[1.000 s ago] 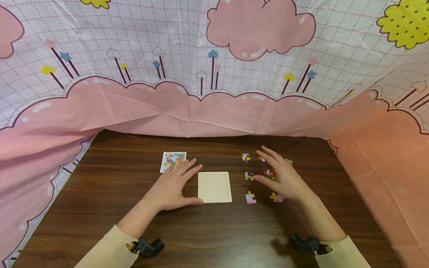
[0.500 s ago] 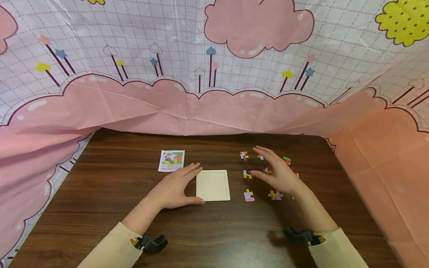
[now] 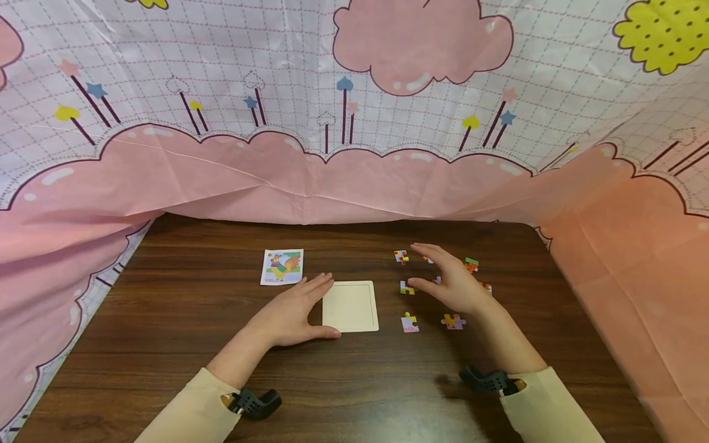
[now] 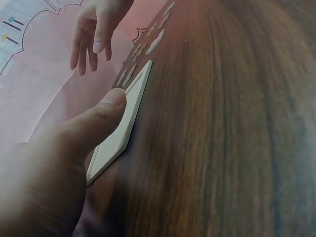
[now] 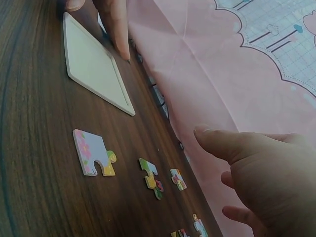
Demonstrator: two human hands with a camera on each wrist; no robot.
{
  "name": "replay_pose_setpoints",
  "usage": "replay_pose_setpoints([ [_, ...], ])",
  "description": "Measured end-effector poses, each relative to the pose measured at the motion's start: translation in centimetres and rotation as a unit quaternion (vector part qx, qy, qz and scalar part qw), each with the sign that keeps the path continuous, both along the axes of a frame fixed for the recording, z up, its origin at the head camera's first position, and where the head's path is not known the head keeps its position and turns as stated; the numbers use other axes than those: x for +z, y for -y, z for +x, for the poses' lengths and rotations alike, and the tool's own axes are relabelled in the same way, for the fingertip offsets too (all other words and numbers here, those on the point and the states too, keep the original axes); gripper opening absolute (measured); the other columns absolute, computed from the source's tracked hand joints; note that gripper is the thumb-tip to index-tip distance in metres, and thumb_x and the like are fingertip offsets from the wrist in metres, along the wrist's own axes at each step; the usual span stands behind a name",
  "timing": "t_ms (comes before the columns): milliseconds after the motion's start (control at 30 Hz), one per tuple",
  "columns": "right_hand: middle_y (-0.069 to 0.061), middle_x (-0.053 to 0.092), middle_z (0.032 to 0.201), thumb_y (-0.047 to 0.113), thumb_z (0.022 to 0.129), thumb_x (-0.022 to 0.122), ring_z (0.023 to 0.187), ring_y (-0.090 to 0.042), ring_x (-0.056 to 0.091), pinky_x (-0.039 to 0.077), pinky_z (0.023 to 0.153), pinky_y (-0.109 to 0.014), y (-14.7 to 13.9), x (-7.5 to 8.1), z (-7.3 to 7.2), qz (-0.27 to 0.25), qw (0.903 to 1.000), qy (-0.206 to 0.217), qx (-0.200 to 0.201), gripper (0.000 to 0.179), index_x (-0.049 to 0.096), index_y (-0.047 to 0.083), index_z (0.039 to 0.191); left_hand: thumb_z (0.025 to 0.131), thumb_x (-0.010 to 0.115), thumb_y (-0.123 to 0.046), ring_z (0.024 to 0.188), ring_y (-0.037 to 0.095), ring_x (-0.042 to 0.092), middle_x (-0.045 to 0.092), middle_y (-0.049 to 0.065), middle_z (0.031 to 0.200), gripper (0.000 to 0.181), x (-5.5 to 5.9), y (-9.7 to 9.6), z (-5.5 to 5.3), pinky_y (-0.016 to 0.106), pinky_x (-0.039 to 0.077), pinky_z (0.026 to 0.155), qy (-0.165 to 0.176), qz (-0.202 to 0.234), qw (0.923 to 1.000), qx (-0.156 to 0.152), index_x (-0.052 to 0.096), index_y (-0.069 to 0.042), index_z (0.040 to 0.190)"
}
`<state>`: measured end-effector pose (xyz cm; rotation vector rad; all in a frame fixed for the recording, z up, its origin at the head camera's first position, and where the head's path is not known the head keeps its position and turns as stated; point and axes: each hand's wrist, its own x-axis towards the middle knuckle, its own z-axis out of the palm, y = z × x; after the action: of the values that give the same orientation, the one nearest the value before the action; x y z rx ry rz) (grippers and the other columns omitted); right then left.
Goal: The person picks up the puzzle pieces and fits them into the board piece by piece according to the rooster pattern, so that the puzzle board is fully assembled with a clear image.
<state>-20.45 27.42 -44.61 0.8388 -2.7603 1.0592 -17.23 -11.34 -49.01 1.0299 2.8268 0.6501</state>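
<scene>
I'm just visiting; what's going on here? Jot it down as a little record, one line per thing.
Table: dark, wood-grained
Tray: pale, square, flat on the table
Pieces: jigsaw, spread right of the tray
Picture: colourful bird, beyond the left hand
Left hand: at the tray's left edge; touch unclear
Right hand: raised over pieces, holding nothing

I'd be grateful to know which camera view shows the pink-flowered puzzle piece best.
The right wrist view: the pink-flowered puzzle piece looks large and unobstructed there, its print clear. The head view shows it whole but small; in the left wrist view pieces are thin slivers, so I cannot tell which it is.
</scene>
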Motion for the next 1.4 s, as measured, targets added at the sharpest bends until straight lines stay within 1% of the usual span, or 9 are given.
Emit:
replay_pose_setpoints([
  [100, -0.012, 0.048, 0.159, 0.023, 0.096, 0.083, 0.146, -0.036, 0.046, 0.039, 0.115, -0.062, 0.1, -0.1, -0.3, -0.005, 1.0000, 0.000, 0.001, 0.072, 0.050, 0.010, 0.158, 0.087, 0.066, -0.080, 0.156, 0.034, 0.030, 0.028, 0.008, 0.173, 0.112, -0.1, 0.0, 0.0, 0.046, 0.028, 0.126, 0.013, -0.007, 0.9999, 0.004, 0.036, -0.006, 0.165],
  [200, -0.013, 0.049, 0.158, 0.020, 0.095, 0.084, 0.144, -0.037, 0.047, 0.039, 0.115, -0.062, 0.1, -0.2, -0.6, -0.009, 1.0000, -0.001, 0.002, 0.071, 0.051, 0.007, 0.156, 0.089, 0.064, -0.079, 0.156, 0.034, 0.029, 0.025, 0.009, 0.173, 0.111, -0.2, 0.0, -0.1, 0.045, 0.028, 0.125, 0.024, -0.010, 0.9997, 0.002, 0.034, -0.005, 0.166],
  [333, -0.014, 0.052, 0.156, 0.019, 0.094, 0.084, 0.142, -0.037, 0.049, 0.040, 0.115, -0.061, 0.3, -0.3, -1.2, -0.013, 0.9999, 0.002, 0.009, 0.070, 0.052, 0.004, 0.155, 0.091, 0.063, -0.078, 0.157, 0.032, 0.026, 0.021, 0.009, 0.174, 0.110, -0.3, 0.1, 0.0, 0.044, 0.027, 0.126, 0.042, -0.017, 0.9990, 0.005, 0.031, -0.005, 0.167],
  [467, -0.013, 0.054, 0.154, 0.022, 0.096, 0.083, 0.140, -0.036, 0.052, 0.041, 0.115, -0.060, 0.4, -0.5, -2.0, -0.003, 0.9999, 0.009, 0.007, 0.068, 0.053, 0.005, 0.154, 0.091, 0.064, -0.077, 0.158, 0.030, 0.024, 0.019, 0.006, 0.175, 0.110, -0.4, 0.3, 0.1, 0.043, 0.025, 0.126, 0.056, -0.023, 0.9981, 0.014, 0.029, -0.007, 0.168],
  [733, -0.013, 0.057, 0.150, 0.022, 0.096, 0.083, 0.138, -0.038, 0.053, 0.043, 0.113, -0.062, 0.2, -1.0, -3.3, 0.002, 0.9993, 0.038, -0.006, 0.064, 0.057, 0.004, 0.151, 0.090, 0.069, -0.073, 0.157, 0.033, 0.024, 0.022, 0.008, 0.174, 0.108, -0.3, 0.0, 0.1, 0.046, 0.026, 0.126, 0.068, -0.007, 0.9976, 0.013, 0.031, -0.006, 0.167],
  [867, -0.015, 0.058, 0.149, 0.021, 0.095, 0.084, 0.136, -0.040, 0.054, 0.043, 0.112, -0.063, 0.0, -1.5, -3.9, 0.007, 0.9991, 0.041, -0.002, 0.062, 0.059, 0.000, 0.148, 0.089, 0.071, -0.072, 0.156, 0.036, 0.026, 0.023, 0.007, 0.174, 0.108, -0.2, -0.3, 0.2, 0.048, 0.028, 0.125, 0.078, -0.003, 0.9968, 0.019, 0.033, -0.006, 0.166],
  [1000, -0.016, 0.058, 0.148, 0.022, 0.095, 0.084, 0.138, -0.041, 0.053, 0.042, 0.113, -0.062, -0.2, -2.1, -4.6, 0.012, 0.9990, 0.044, 0.004, 0.062, 0.059, -0.002, 0.147, 0.088, 0.074, -0.071, 0.155, 0.037, 0.028, 0.025, 0.006, 0.174, 0.108, -0.2, -0.5, 0.2, 0.050, 0.029, 0.125, 0.084, 0.005, 0.9961, 0.025, 0.034, -0.007, 0.166],
  [1200, -0.015, 0.059, 0.148, 0.025, 0.095, 0.084, 0.139, -0.039, 0.051, 0.043, 0.113, -0.060, -0.2, -2.8, -6.0, 0.028, 0.9980, 0.057, -0.001, 0.063, 0.060, -0.001, 0.147, 0.087, 0.077, -0.069, 0.155, 0.038, 0.029, 0.025, 0.004, 0.173, 0.109, -0.6, -0.5, 0.1, 0.051, 0.029, 0.125, 0.091, 0.018, 0.9952, 0.032, 0.034, -0.007, 0.166],
  [1400, -0.014, 0.062, 0.142, 0.025, 0.093, 0.085, 0.134, -0.037, 0.055, 0.050, 0.104, -0.058, -0.2, -3.5, -7.1, 0.038, 0.9971, 0.065, -0.008, 0.061, 0.063, 0.000, 0.144, 0.086, 0.078, -0.068, 0.155, 0.039, 0.027, 0.025, 0.004, 0.174, 0.109, -0.6, -0.5, 0.0, 0.052, 0.027, 0.125, 0.098, 0.027, 0.9943, 0.032, 0.034, -0.008, 0.167],
])
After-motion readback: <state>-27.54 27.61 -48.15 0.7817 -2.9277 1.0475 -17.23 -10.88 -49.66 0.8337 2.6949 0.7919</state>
